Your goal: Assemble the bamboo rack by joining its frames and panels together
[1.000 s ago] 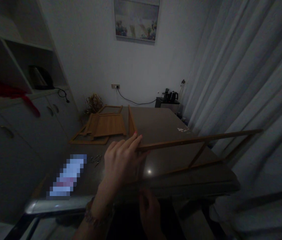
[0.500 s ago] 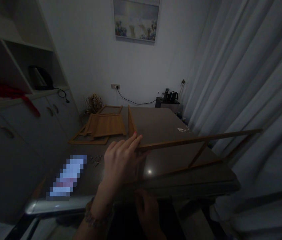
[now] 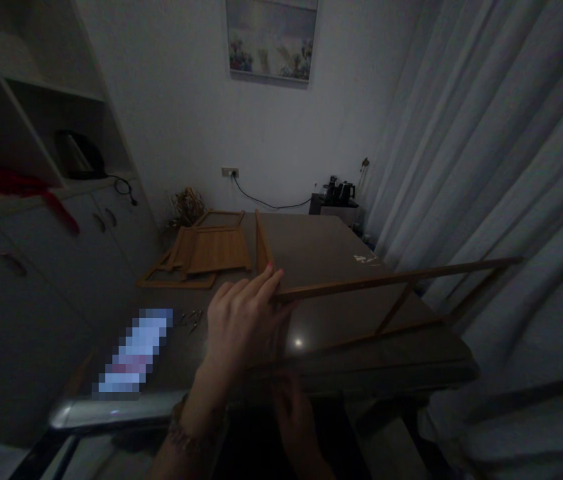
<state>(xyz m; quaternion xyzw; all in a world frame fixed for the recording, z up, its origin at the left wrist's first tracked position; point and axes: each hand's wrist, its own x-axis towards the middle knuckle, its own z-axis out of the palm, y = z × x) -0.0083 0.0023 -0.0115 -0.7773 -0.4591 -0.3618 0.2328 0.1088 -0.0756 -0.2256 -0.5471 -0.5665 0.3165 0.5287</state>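
My left hand (image 3: 238, 317), with a beaded bracelet on the wrist, is closed around the near upper corner of a wooden frame (image 3: 361, 285). The frame stands on its long side along the table's front edge. It stretches to the right and has crossbars between its two rails. Low in front of the table edge is my right hand (image 3: 297, 417), its fingers curled up by the frame's lower near corner. Shadow hides what those fingers hold, if anything. Just beyond my left hand, a narrow wooden panel (image 3: 262, 247) stands upright.
Slatted wooden panels (image 3: 218, 250) lie stacked at the back left of the table (image 3: 306, 237). Several small metal pieces (image 3: 194, 320) and a blurred-out bright phone-like rectangle (image 3: 136, 350) lie to the left. White scraps (image 3: 365, 259) lie at the right. A curtain (image 3: 461, 167) hangs alongside.
My right hand has risen slightly, its fingers now nearer the frame's lower corner. My left hand and the frame stay in place.
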